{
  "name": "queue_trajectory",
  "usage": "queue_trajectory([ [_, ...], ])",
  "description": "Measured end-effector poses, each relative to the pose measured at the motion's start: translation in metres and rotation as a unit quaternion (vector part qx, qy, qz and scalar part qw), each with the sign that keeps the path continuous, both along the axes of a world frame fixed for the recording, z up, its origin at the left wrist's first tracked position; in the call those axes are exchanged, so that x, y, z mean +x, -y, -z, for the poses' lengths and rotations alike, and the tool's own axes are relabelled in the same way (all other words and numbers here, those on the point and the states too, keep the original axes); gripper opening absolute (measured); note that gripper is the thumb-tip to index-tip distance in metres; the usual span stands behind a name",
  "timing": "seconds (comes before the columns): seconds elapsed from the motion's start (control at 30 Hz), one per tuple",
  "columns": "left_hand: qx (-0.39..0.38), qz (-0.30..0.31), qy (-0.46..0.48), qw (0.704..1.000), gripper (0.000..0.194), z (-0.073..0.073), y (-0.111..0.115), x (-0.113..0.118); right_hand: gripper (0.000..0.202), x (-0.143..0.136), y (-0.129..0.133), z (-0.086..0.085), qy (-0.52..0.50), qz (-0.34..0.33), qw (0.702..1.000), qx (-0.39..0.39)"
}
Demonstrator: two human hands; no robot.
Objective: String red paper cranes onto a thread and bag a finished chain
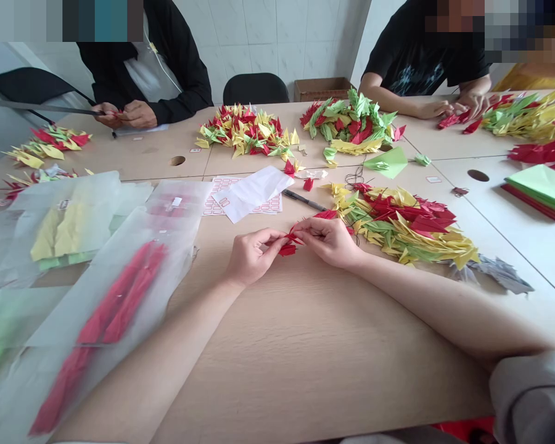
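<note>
My left hand [253, 256]: pinching the red paper [293, 236].
My right hand [329, 242]: pinching its right side, close by.
Where the red paper is: between my fingertips, over the bench [324, 345], near the folded-paper pile [409, 225].

Red folded paper [287, 250], red-yellow-green paper pile [404, 225], black pen [304, 200], red-outlined label sheet [211, 206], pale wood-grain table [314, 345]

My left hand [251, 255] and right hand [332, 243] pinch red paper [287, 250]; a folded-paper pile [404, 223] lies at three o'clock, a translucent bag [169, 274] at eight.
</note>
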State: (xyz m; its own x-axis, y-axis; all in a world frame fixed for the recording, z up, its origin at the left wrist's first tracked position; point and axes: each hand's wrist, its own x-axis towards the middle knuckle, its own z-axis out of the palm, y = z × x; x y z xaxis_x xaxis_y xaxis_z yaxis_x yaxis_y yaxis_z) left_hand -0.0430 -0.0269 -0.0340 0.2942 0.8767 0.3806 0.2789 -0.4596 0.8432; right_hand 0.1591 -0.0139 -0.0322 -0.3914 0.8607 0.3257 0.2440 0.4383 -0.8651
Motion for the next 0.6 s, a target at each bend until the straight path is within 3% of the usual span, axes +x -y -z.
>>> queue_trajectory([
  [0.17, 0.123, -0.037, -0.111, 0.985, 0.012, -0.0004, -0.0019, -0.0033, 0.017, 0.0006, 0.0002, 0.0034, 0.042, -0.001, 0.999, 0.034],
  [0.23, 0.138, -0.032, -0.125, 0.982, 0.012, -0.0005, -0.0018, -0.0034, 0.014, 0.0006, 0.0011, 0.0016, 0.059, -0.001, 0.996, 0.061],
  [0.4, 0.012, -0.003, -0.012, 1.000, 0.014, -0.0020, 0.0001, -0.0004, 0.020, -0.0014, 0.0008, -0.0019, 0.008, -0.010, 1.000, 0.018],
  [0.5, -0.013, -0.016, 0.024, 0.999, 0.014, -0.0008, -0.0004, -0.0001, 0.024, -0.0024, -0.0009, 0.0017, -0.055, -0.029, 0.997, -0.052],
  [0.6, -0.025, -0.011, 0.041, 0.999, 0.013, 0.0015, -0.0018, -0.0008, 0.025, -0.0023, -0.0012, 0.0046, -0.056, -0.024, 0.997, -0.057],
])
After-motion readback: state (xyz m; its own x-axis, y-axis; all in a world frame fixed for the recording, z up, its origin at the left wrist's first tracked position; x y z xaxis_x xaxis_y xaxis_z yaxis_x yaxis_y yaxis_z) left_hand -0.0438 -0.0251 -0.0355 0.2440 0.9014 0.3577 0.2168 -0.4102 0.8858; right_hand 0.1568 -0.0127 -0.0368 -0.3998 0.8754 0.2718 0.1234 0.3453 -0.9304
